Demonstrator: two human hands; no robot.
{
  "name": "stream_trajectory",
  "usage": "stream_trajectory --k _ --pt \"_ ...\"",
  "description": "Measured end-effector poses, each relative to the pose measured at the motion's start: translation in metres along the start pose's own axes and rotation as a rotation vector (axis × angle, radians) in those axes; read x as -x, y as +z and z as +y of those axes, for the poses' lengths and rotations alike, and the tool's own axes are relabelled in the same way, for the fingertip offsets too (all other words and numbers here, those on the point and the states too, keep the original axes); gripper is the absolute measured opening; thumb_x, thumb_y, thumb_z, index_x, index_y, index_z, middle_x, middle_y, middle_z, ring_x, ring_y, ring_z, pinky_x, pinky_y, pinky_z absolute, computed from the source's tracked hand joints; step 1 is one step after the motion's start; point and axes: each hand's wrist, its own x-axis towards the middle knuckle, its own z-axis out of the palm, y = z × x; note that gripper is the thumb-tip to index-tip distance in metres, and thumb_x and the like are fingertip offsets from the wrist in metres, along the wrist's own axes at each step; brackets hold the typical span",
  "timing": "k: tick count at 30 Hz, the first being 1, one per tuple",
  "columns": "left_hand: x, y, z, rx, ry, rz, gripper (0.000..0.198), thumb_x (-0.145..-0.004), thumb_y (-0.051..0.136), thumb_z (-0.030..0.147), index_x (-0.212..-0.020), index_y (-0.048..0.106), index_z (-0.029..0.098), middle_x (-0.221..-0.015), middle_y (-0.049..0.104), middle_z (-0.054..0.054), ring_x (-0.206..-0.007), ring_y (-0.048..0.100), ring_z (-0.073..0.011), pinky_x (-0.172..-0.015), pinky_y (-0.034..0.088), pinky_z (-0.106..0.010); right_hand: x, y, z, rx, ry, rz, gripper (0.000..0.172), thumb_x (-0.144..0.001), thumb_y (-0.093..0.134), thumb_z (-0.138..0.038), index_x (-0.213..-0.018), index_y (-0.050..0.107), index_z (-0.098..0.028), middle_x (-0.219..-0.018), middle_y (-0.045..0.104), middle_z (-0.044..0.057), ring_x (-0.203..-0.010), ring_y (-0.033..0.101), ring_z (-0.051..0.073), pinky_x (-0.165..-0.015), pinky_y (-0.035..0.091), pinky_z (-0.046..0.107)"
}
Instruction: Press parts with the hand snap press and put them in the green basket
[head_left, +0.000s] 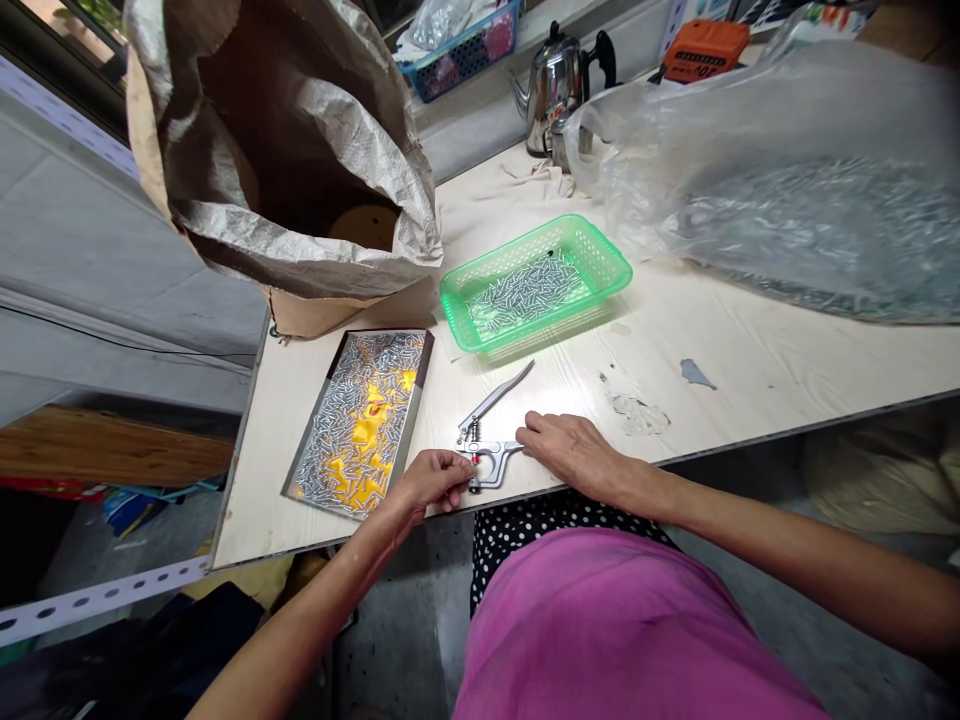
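A silver hand press plier (491,432) lies on the pale wooden table (750,360) near its front edge, one handle pointing up and away. My left hand (431,482) has its fingers pinched together at the plier's head. My right hand (566,448) rests palm down on the plier's lower handle with fingers curled over it. Left of my left hand lies a flat metal tray (360,420) with a yellow bottom, covered in several small silver pins. Behind the plier sits a green plastic basket (536,283) holding more such pins.
A big open paper sack (300,160) stands at the table's back left. A large clear plastic bag (787,190) of metal parts covers the right side. A steel kettle (555,85), a blue basket (465,45) and an orange box (705,50) stand at the back.
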Motion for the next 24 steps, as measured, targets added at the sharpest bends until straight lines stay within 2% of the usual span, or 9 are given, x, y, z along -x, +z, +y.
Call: stream_trajectory --k 4,9,14,17,18,21,24 --pt "0.000 0.000 0.003 -0.020 -0.032 -0.025 0.045 -0.057 0.078 0.054 -0.064 0.055 0.016 -0.043 0.052 0.005 -0.036 0.046 -0.0065 -0.038 0.035 -0.018 0.000 -0.003 0.002 -0.003 -0.028 0.009 0.015 -0.093 0.047 -0.010 -0.097 0.059 -0.019 -0.095 0.059 0.005 -0.076 0.051 0.015 -0.061 0.027 0.029" --pt "-0.002 0.002 -0.001 -0.070 -0.049 0.007 0.039 -0.063 0.078 0.048 -0.064 0.056 0.015 -0.043 0.052 0.005 -0.038 0.048 -0.0071 -0.040 0.038 -0.019 -0.018 -0.009 0.012 -0.086 -0.058 -0.011 0.017 -0.097 0.046 -0.028 -0.099 0.061 -0.020 -0.102 0.057 0.005 -0.074 0.052 0.014 -0.059 0.031 0.027" --pt "-0.002 0.005 -0.002 -0.071 -0.067 0.027 0.036 -0.065 0.078 0.044 -0.065 0.056 0.016 -0.045 0.051 0.006 -0.040 0.049 -0.0076 -0.041 0.040 -0.018 -0.054 -0.009 0.015 -0.003 -0.045 0.095 0.026 -0.095 0.043 -0.015 -0.115 0.059 -0.019 -0.116 0.056 0.010 -0.095 0.052 0.020 -0.072 0.039 0.030" --pt "0.001 0.007 -0.001 -0.060 -0.078 0.035 0.034 -0.067 0.077 0.042 -0.066 0.055 0.016 -0.046 0.051 0.006 -0.040 0.049 -0.0074 -0.040 0.040 -0.018 -0.061 -0.007 0.017 0.059 -0.053 0.073 0.029 -0.092 0.054 -0.026 -0.119 0.059 -0.017 -0.117 0.058 0.013 -0.107 0.049 0.028 -0.084 0.040 0.039" --pt "0.002 0.008 -0.001 -0.055 -0.080 0.035 0.034 -0.067 0.076 0.042 -0.065 0.055 0.016 -0.046 0.051 0.007 -0.039 0.048 -0.0071 -0.040 0.040 -0.018 -0.059 -0.008 0.019 0.056 -0.067 0.067 0.037 -0.091 0.058 -0.035 -0.122 0.058 -0.016 -0.119 0.058 0.014 -0.114 0.047 0.031 -0.090 0.039 0.043" --pt "0.005 0.009 -0.001 -0.051 -0.085 0.019 0.034 -0.065 0.076 0.043 -0.064 0.055 0.016 -0.047 0.049 0.007 -0.039 0.047 -0.0061 -0.039 0.039 -0.018 -0.048 -0.009 0.030 0.019 -0.101 0.042 0.080 -0.079 0.061 -0.065 -0.137 0.046 -0.013 -0.139 0.047 0.020 -0.134 0.029 0.040 -0.105 0.025 0.059" --pt "0.007 0.010 -0.001 -0.057 -0.072 0.016 0.035 -0.064 0.077 0.044 -0.063 0.055 0.016 -0.047 0.049 0.008 -0.039 0.047 -0.0058 -0.039 0.039 -0.018 -0.037 -0.010 0.044 0.003 -0.124 -0.016 0.109 -0.064 0.066 -0.075 -0.146 0.033 -0.011 -0.152 0.031 0.024 -0.141 0.015 0.044 -0.109 0.013 0.066"
